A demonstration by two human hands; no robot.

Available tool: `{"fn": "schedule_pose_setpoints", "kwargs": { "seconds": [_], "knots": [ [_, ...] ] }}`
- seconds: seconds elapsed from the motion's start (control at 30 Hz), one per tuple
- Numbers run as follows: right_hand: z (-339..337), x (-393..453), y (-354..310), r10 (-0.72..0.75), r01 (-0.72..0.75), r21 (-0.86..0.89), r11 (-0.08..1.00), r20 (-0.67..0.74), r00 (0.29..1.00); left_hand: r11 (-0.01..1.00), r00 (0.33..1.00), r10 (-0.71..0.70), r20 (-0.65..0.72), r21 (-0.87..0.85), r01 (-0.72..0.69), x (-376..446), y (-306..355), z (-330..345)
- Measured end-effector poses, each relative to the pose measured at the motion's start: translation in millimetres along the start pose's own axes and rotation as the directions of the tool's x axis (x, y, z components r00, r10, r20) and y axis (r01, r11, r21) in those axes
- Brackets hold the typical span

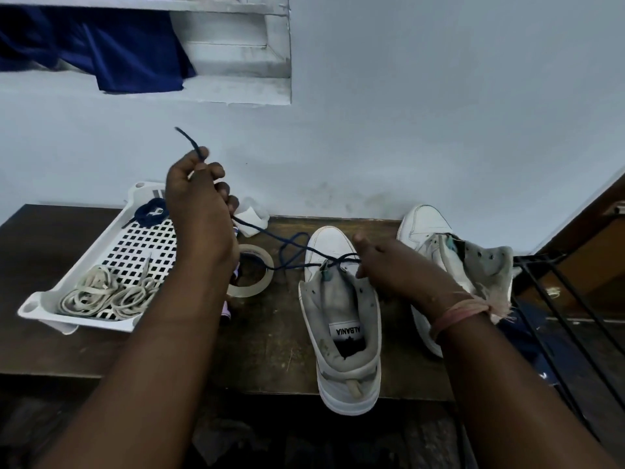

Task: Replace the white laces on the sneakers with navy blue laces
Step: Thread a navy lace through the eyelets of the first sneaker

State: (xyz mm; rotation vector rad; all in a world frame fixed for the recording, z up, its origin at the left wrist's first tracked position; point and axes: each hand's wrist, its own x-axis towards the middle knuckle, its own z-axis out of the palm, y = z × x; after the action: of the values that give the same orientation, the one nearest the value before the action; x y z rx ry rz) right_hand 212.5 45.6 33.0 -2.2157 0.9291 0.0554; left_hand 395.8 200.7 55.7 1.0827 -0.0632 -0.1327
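Note:
Two white sneakers stand on a dark wooden table, toes toward the wall. The near sneaker (341, 319) has a navy blue lace (287, 243) threaded through its lowest eyelets. My left hand (198, 204) is raised above the table and grips one end of that lace, whose tip sticks up past my fingers. My right hand (392, 265) holds the right side of the near sneaker's upper by the eyelets. The second sneaker (439, 245) lies behind my right wrist, unlaced. A white perforated tray (111, 252) holds the removed white laces (108, 294) and a coiled navy lace (150, 213).
A roll of clear tape (253, 275) sits between tray and near sneaker, with a crumpled white paper (252, 218) behind it. A blue cloth (101, 45) hangs from a window ledge. A black metal rack (568, 319) stands to the table's right.

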Motion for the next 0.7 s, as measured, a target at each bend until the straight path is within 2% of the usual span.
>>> {"fn": "schedule_pose_setpoints", "kwargs": {
  "seconds": [0.1,0.2,0.3,0.4,0.5,0.6,0.7],
  "knots": [
    [4.8,4.7,1.8,-0.052,0.062,0.128,0.99,-0.084,0.995,0.975,0.989,-0.045,0.141,0.221,0.013,-10.2,-4.1,4.7],
    [0.8,0.2,-9.6,-0.233,0.276,0.309,0.91,-0.17,0.958,0.879,0.947,-0.057,0.317,0.465,-0.103,-28.7,-9.2,11.8],
    [-3.0,-2.9,-14.2,-0.281,0.341,0.388,0.857,-0.204,0.938,0.786,0.9,-0.125,0.417,0.595,-0.167,-42.0,-18.5,15.6],
    [-6.5,-4.7,-14.1,-0.195,0.269,0.336,0.903,-0.236,0.952,0.74,0.867,-0.188,0.461,0.647,-0.184,-47.2,-29.0,19.6],
    [-12.2,-9.6,-11.6,-0.112,0.142,0.388,0.911,-0.098,0.989,0.692,0.856,-0.183,0.484,0.682,-0.237,-48.6,-34.0,21.2],
    [-9.0,-10.9,-8.3,-0.097,0.081,0.193,0.978,0.078,0.992,0.611,0.81,-0.243,0.534,0.733,-0.301,-51.8,-35.9,19.7],
    [-1.7,-12.5,-14.3,-0.018,0.013,0.045,0.999,0.106,0.994,0.536,0.782,-0.27,0.562,0.762,-0.363,-53.8,-40.9,17.6]
  ]
}}
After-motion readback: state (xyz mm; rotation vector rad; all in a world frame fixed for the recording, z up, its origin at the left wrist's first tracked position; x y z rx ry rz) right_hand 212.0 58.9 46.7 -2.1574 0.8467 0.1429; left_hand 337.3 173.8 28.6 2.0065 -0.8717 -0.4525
